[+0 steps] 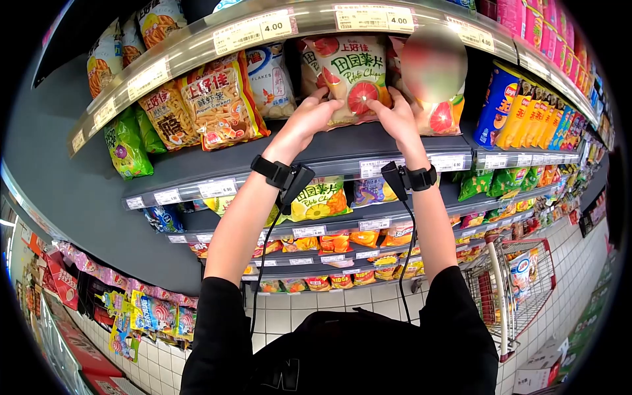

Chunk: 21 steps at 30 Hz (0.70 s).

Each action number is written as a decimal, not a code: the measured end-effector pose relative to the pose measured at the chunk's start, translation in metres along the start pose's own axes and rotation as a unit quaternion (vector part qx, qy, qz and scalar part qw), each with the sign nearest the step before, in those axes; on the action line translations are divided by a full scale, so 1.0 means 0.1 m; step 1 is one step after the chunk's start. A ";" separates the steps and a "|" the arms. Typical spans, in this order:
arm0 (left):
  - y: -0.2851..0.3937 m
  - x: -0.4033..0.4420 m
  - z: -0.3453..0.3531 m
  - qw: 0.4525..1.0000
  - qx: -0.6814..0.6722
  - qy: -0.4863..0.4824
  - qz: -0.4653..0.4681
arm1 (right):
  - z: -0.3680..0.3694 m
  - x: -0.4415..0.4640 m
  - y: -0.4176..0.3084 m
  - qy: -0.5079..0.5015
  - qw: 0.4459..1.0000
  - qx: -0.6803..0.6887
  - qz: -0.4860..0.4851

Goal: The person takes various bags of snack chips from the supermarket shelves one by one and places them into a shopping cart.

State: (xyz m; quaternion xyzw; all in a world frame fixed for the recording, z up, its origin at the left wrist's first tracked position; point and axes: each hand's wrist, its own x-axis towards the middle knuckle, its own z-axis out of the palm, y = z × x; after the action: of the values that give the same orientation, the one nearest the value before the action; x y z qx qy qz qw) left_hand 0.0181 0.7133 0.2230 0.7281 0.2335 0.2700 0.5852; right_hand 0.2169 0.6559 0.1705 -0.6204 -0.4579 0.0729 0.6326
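Observation:
A white and green potato chips bag [352, 72] with grapefruit pictures stands upright on the shelf, between my two hands. My left hand [313, 115] grips its lower left side, thumb on the front. On the lower right side, my right hand [398, 118] holds the same bag, thumb over the grapefruit picture. Another bag [442, 118] with grapefruit pictures is just right of my right hand, its upper part blurred. Left of my hands stand a FLAKES bag [270, 82] and a prawn crackers bag [220, 102].
Price labels line the shelf edge [316, 170] below my hands. Tall chip canisters [497, 105] stand at the right. Lower shelves hold more snack bags [319, 201]. A shopping cart [503, 289] with a bag [523, 273] inside stands on the tiled floor at the lower right.

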 end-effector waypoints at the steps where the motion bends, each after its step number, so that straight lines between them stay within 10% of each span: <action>1: 0.00 -0.01 0.00 1.000 0.000 0.000 0.000 | 0.00 -0.03 -0.05 -0.003 1.000 0.015 -0.003; 21: -0.13 -0.72 -0.14 0.979 0.090 0.124 0.137 | 0.05 -0.94 -0.66 0.023 0.992 0.103 -0.066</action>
State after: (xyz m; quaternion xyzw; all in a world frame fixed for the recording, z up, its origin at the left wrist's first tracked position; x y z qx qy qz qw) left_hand -0.0458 0.6789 0.2043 0.7637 0.2262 0.4138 0.4409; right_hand 0.1285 0.5832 0.1794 -0.5216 -0.4735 0.0635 0.7069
